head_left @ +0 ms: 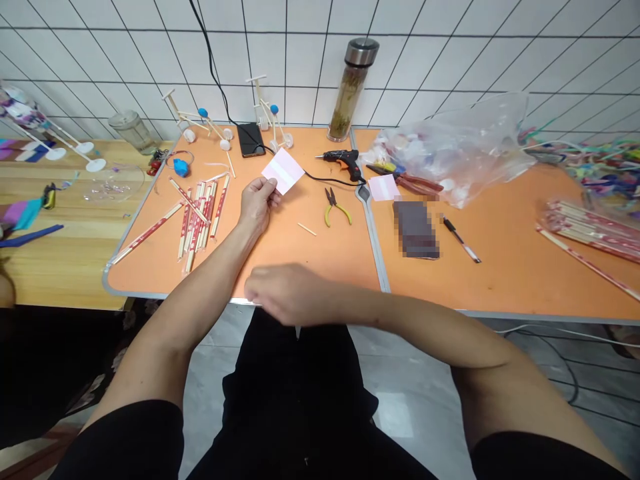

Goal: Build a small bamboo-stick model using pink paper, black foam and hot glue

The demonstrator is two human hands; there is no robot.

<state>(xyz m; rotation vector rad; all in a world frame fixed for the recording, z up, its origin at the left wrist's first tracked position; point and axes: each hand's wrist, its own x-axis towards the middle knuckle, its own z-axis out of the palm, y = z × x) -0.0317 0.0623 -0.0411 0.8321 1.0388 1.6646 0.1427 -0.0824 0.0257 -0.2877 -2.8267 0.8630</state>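
My left hand (260,203) pinches a square pale pink paper note (283,171) by its lower left corner, thumb on top, above the orange table (340,267). Blurred by motion, my right hand (287,292) hovers at the table's front edge; its fingers look curled, but what they hold, if anything, does not show. Between the hands and the yellow-handled pliers (337,208) lies a short thin stick (307,229). Left of my left hand are several chopsticks in red-and-white wrappers (200,223). Another pink note (384,188) lies right of the table seam.
At the back stand two small stick models (273,117), a phone (251,140), a glass tea bottle (350,93) and a corded glue gun (343,162). Rightward are red-handled pliers (417,185), a plastic bag (460,150), a pixelated dark object (417,230) and a pen (461,239).
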